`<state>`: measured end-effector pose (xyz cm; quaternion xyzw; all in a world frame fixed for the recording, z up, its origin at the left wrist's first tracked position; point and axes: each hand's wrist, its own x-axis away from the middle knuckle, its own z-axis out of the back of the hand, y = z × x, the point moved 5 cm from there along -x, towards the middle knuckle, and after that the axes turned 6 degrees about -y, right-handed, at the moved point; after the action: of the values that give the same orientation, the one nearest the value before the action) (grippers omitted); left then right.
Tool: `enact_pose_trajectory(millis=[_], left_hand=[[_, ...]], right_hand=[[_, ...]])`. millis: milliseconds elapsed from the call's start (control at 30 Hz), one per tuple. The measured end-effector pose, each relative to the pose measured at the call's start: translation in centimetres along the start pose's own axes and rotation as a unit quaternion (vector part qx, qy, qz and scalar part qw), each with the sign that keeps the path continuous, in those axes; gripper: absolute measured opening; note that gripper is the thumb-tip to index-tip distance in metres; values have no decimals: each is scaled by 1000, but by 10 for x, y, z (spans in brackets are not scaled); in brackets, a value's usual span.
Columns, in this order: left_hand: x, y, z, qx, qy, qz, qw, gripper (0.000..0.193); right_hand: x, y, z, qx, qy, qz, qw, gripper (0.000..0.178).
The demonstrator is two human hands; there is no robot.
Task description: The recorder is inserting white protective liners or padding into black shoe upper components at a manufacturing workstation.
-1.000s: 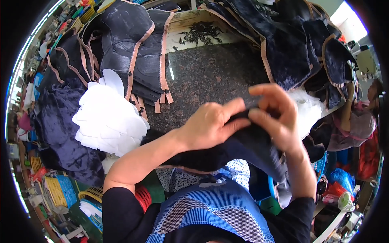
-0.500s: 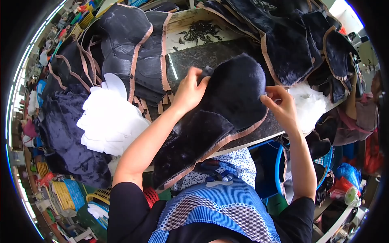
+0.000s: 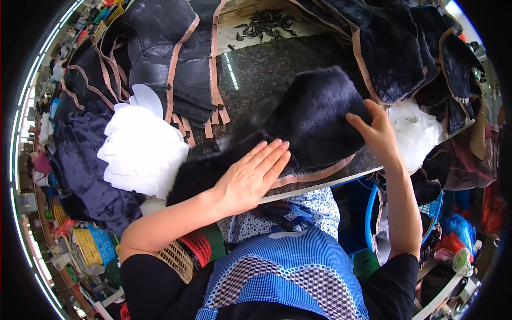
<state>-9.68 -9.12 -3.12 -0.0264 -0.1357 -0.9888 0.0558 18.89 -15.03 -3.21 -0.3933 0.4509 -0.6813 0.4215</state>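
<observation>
Brought left hand (image 3: 249, 173) from far edge to lying flat, fingers extended, atop curved, tan-edged black plush piece (image 3: 322, 117) on dark speckled stone desk (image 3: 256, 69); kept margin pinched in right hand (image 3: 377, 129) (apparently smoothing now).

Head view: left unit of a side-by-side fisheye pair worn on the head; upright, unmirrored. Looks steeply down and forward over the blue apron (image 3: 282, 266), low in frame, onto the dark worktop (image 3: 277, 66). Close range: left hand (image 3: 253, 169) and right hand (image 3: 377, 130) lie near mid-field. Very wide coverage; straight edges bow toward the black circular rim
</observation>
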Motion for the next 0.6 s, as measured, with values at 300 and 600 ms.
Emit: enact_pose_trajectory(millis=[300, 600], left_hand=[[5, -31, 17, 85, -31, -82, 993, 76], [-31, -9, 22, 8, 122, 110, 986, 64]], right_hand=[[11, 6, 3, -30, -23, -135, 990, 36], [12, -17, -28, -503, 64, -184, 842, 17]])
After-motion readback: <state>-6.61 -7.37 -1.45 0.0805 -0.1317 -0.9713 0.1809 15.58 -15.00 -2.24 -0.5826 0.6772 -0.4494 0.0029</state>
